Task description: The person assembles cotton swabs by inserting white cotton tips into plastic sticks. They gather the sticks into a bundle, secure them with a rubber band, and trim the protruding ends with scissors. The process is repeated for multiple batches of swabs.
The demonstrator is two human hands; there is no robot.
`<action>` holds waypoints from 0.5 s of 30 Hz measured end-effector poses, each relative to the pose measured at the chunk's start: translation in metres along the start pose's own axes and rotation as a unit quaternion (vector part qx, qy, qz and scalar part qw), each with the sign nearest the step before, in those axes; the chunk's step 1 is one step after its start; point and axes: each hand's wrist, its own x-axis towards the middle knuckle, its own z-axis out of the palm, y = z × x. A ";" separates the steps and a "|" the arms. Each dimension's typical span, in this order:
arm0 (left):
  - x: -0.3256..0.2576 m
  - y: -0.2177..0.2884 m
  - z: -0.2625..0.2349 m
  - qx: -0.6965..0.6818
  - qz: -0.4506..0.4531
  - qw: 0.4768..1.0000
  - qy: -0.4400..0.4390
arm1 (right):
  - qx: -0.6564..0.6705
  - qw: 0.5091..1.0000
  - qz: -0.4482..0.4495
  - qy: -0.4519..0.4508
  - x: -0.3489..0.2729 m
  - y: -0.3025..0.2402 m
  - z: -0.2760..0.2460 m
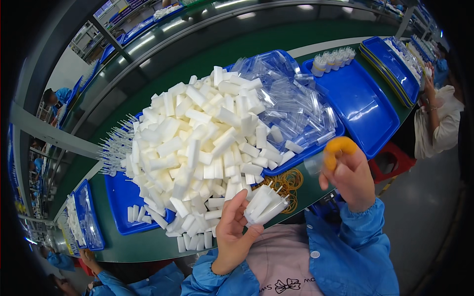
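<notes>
In my left hand (234,232) is a small bundle of white tubes (264,204) with thin white stems sticking up from their far ends. The fingers and thumb close around its left side. My right hand (350,180) is raised to the right of the bundle, apart from it, with orange finger cots (339,146) on its curled fingers. A clear plastic sleeve (313,165) shows at those fingertips, blurred, and looks pinched there. Just beyond the bundle lies a heap of tan rubber bands (291,180) on the green table (163,250).
A large pile of white foam pieces (197,133) covers blue trays. Clear sleeves (296,101) fill another tray behind. Thin-stemmed parts (118,145) stand at left. A blue tray (365,111) at right holds bundled white tubes (333,61). A red stool (392,163) and co-workers sit nearby.
</notes>
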 end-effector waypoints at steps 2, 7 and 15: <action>-0.001 -0.002 -0.001 0.062 0.028 0.998 -0.004 | -0.059 0.998 -0.021 -0.018 -0.008 0.001 0.000; -0.004 0.006 0.001 0.289 0.136 0.947 -0.027 | -0.211 0.976 -0.048 0.009 -0.009 0.007 -0.002; -0.002 0.012 0.007 0.319 0.186 0.929 -0.033 | -0.228 0.972 0.002 -0.046 -0.007 0.011 0.001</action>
